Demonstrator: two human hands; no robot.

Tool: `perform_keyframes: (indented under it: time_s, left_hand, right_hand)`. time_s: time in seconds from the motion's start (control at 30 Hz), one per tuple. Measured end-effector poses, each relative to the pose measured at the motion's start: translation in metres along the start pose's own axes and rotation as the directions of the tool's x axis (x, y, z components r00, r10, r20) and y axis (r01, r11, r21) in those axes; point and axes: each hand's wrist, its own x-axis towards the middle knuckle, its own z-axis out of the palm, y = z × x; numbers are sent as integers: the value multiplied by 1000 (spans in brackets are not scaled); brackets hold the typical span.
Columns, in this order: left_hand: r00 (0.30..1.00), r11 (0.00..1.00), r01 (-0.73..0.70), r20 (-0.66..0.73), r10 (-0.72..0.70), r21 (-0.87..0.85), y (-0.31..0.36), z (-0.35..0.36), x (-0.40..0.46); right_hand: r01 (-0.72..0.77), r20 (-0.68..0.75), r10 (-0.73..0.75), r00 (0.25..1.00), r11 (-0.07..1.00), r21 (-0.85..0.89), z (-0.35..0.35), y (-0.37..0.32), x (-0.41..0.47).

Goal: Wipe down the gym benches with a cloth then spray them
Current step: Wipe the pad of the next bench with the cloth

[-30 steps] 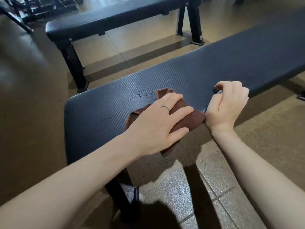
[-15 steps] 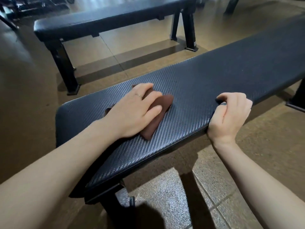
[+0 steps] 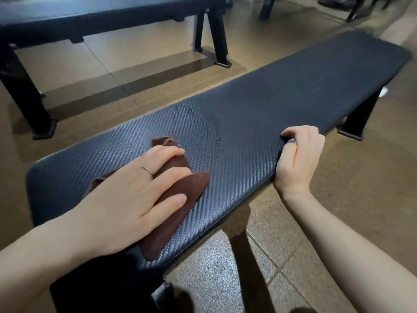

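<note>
A crumpled brown cloth (image 3: 180,195) lies on the near black, woven-textured bench (image 3: 282,105) at lower centre, pressed flat under the left hand (image 3: 133,199), fingers spread. The right hand (image 3: 297,159), centre right, curls around the bench's near edge. A second bench (image 3: 108,10) stands upper left.

Left hand (image 3: 133,197) presses brown cloth (image 3: 180,195) flat on bench (image 3: 282,91); right hand (image 3: 297,159) grips bench edge.

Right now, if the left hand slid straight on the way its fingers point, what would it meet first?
Probably nothing: ahead of the left hand and its brown cloth lies only bare bench pad, with faint curved wipe marks.
</note>
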Motion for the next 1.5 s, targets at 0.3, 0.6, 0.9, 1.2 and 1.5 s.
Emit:
perform_keyframes:
  time_s: [0.3,0.6,0.9,1.2,1.5]
  left_hand:
    - [990,992,122,-77,-120,16,-12,35,163]
    - [998,998,58,-19,-58,-22,43,24,81]
    - [983,980,175,33,-179,96,90,26,73]
    - [967,959,254,-23,-253,126,127,56,212]
    - [927,914,336,90,-363,226,136,38,111]
  right_hand:
    - [-4,3,4,1000,997,-81,0,-2,-2]
    - [-18,112,36,993,987,-158,-41,33,35]
    - [-379,-29,384,923,919,114,-15,78,63]
    - [-332,-78,366,927,901,278,-5,92,56]
    - [-284,-92,329,940,901,327,2,95,51]
